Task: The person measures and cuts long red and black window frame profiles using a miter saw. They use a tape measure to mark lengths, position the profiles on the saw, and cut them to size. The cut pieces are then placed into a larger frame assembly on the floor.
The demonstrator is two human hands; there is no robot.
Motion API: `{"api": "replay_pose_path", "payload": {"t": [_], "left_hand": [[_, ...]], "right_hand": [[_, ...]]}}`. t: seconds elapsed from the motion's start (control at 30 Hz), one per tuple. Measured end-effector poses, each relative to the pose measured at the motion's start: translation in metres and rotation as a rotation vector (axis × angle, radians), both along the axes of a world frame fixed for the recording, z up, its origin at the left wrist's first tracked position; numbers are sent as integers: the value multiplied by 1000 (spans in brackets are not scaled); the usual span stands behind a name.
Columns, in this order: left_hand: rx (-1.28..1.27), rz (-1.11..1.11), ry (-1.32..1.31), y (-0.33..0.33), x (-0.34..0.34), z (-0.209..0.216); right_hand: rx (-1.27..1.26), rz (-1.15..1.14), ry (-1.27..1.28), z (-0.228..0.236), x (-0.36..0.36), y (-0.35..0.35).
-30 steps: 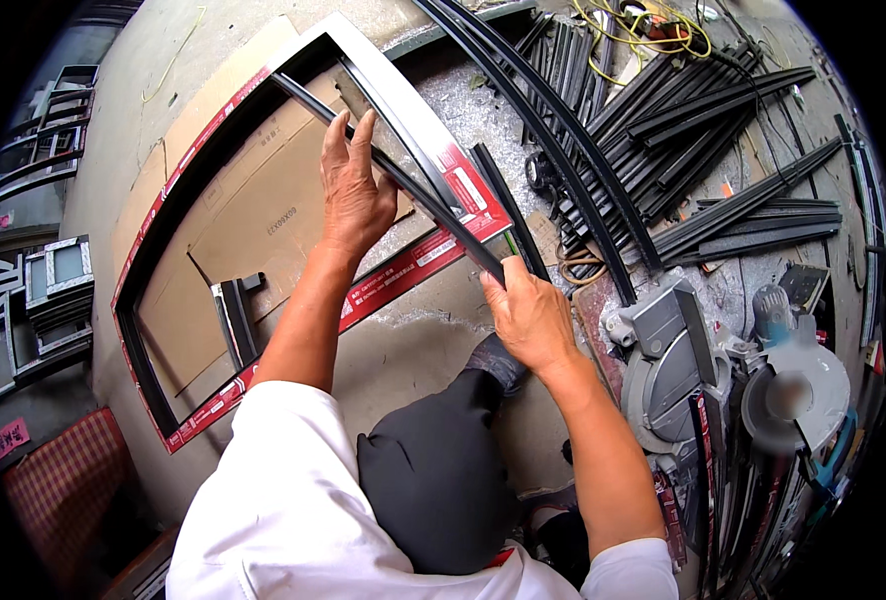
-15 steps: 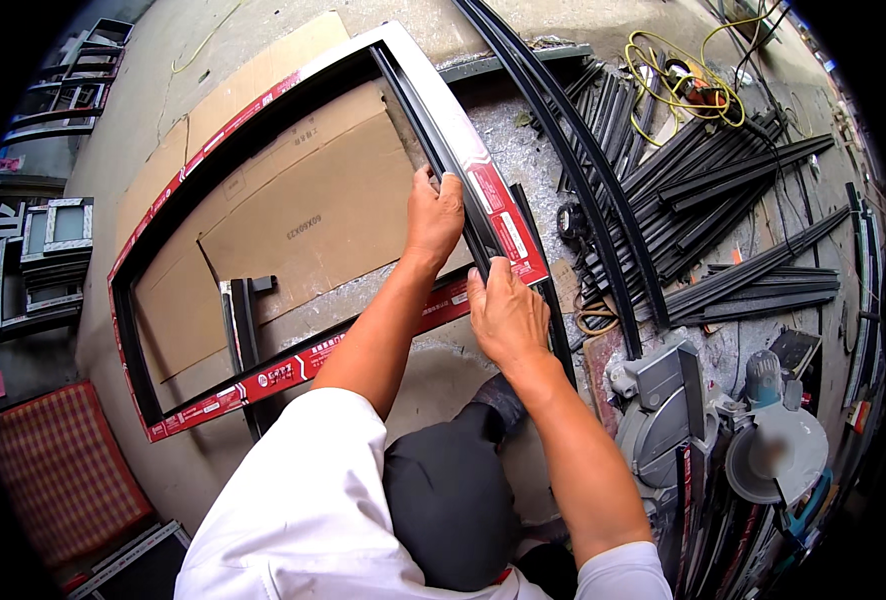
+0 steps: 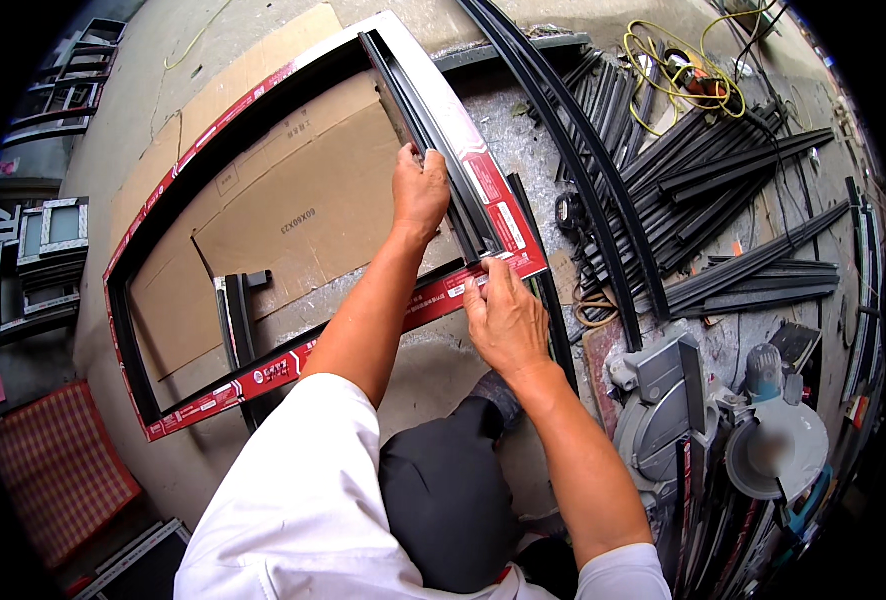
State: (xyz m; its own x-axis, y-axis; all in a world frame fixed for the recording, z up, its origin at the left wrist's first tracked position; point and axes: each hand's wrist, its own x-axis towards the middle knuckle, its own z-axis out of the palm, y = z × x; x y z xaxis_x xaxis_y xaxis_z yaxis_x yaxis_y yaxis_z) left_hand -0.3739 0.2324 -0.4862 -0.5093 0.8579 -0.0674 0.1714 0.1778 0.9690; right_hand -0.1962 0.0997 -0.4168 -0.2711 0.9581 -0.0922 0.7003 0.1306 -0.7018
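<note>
1. I am watching the left hand (image 3: 420, 190) closing its fingers around a thin black strip (image 3: 408, 95) and pressing it against the inner side of the frame (image 3: 203, 135). I think the hand is placed there to keep the strip seated along the right side of the frame.
2. The right hand (image 3: 506, 322) is sitting at the near right corner of the frame, and its fingertips are pinching the lower end of the strip there. It seems that this grip is steering the end into the corner while the other hand is holding the length.
3. The frame is lying flat on sheets of cardboard (image 3: 293, 210), which are probably protecting it from the concrete floor (image 3: 123, 130).
4. A short black piece (image 3: 233, 318) is lying inside the frame, apart from both hands.
5. A pile of black bars (image 3: 703, 170) and a saw (image 3: 763, 440) are staying at the right, near enough for reaching, I suppose.
</note>
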Motion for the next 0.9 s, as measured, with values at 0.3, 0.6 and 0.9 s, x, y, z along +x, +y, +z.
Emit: {"api": "replay_pose_path", "payload": {"t": [0.3, 0.6, 0.9], "left_hand": [[-2, 6, 65, 6, 1, -10], [114, -8, 35, 12, -3, -34], [71, 44, 280, 13, -19, -49]], "right_hand": [[16, 8, 76, -4, 3, -6], [59, 4, 144, -10, 11, -11], [90, 14, 166, -15, 15, -14]]}}
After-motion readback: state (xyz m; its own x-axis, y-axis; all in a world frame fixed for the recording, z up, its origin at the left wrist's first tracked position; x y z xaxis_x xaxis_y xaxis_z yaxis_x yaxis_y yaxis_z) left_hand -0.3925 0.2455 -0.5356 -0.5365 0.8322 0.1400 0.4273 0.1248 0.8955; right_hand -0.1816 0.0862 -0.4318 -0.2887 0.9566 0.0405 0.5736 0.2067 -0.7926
